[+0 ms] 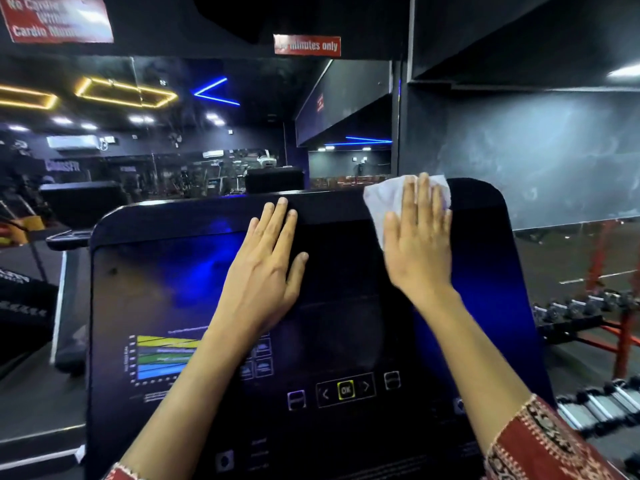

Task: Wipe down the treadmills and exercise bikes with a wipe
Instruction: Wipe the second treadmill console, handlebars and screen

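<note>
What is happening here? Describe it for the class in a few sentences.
A person is cleaning the console of a gym cardio machine. The right hand presses a white wipe flat against the console's upper right part, near its top edge. The left hand lies flat and empty on the upper middle of the panel. Lower down, a yellow OK button shows between two arrow keys.
</note>
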Demonstrator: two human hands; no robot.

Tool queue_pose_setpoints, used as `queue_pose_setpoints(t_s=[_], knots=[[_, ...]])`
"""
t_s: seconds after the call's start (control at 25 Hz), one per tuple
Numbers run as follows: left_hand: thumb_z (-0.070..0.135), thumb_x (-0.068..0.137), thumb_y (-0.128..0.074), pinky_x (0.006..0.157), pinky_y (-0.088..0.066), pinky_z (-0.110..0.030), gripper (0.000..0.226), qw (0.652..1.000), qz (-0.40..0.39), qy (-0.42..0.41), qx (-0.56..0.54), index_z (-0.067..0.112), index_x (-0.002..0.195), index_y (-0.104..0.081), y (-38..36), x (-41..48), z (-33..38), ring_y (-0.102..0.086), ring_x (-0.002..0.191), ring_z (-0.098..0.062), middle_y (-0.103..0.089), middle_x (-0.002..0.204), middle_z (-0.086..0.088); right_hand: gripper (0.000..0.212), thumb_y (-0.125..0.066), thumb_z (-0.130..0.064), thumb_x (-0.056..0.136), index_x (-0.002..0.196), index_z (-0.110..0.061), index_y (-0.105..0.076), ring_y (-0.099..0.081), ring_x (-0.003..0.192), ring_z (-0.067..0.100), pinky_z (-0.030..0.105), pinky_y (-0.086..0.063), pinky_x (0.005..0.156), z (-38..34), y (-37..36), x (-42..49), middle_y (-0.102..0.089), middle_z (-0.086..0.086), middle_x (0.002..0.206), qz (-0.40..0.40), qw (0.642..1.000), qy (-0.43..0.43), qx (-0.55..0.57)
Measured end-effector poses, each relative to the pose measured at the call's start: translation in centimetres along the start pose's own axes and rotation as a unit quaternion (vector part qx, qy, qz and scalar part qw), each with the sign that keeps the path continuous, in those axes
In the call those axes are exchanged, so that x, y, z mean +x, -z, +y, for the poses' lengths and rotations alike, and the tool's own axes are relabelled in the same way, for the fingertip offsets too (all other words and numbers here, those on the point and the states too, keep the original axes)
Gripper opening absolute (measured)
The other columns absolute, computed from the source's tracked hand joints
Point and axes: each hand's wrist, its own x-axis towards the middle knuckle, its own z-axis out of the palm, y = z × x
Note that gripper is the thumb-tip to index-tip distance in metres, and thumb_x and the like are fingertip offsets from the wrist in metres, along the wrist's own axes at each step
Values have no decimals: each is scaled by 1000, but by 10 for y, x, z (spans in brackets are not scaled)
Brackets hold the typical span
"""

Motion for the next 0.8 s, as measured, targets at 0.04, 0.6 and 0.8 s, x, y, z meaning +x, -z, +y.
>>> queue_pose_setpoints(t_s=[0.04,0.6,0.8], knots=[[29,93,-38,112,-13,-34,58,1000,-1,-2,0,-9,135,-44,-3,2,5,-35,134,-40,-37,145,-25,68,-12,-43,95,151,-5,-11,-6,147,33,46,-5,120,-9,0,-2,-9,17,159,12,999,32,12],[30,92,-39,112,-16,-40,58,998,11,-60,4,-7,136,-43,-62,39,103,-34,135,-38,-36,145,-26,64,-22,-35,97,150,-1,-13,-2,148,26,35,3,119,73,8,-49,-4,13,158,-3,996,67,65],[35,94,-39,114,-15,-40,61,999,24,-44,5,-7,138,-41,-71,44,115,-29,138,-35,-33,148,-24,62,-22,-37,97,150,-4,-22,-15,146,25,42,-12,119,99,9,18,-19,14,158,45,997,56,29]])
